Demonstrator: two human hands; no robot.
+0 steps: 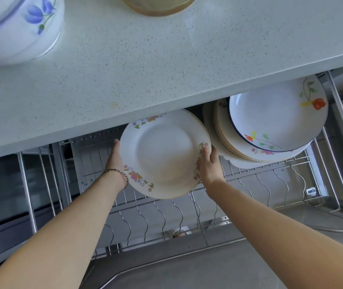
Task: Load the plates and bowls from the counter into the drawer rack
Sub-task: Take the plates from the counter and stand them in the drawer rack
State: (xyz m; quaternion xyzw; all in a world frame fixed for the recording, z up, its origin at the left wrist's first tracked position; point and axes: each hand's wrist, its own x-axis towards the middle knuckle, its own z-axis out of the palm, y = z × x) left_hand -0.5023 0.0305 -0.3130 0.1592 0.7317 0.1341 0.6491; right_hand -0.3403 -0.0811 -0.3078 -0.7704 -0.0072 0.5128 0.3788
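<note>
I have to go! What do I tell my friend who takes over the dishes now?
Left hand and right hand grip the floral plates by opposite edges, above the drawer rack.
Done: a plate pile topped by a blue-rimmed bowl sits at the rack's right.
Left: set these plates in, then the blue-flowered dish and tan bowl on the counter.

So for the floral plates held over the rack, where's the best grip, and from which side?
By the rim at opposite edges, one hand from each side: the left hand holds the floral plates at their left rim, the right hand curls over the right rim. The stack is wide and flat, so only its edges offer purchase, and two sides likely keep it together.
</note>
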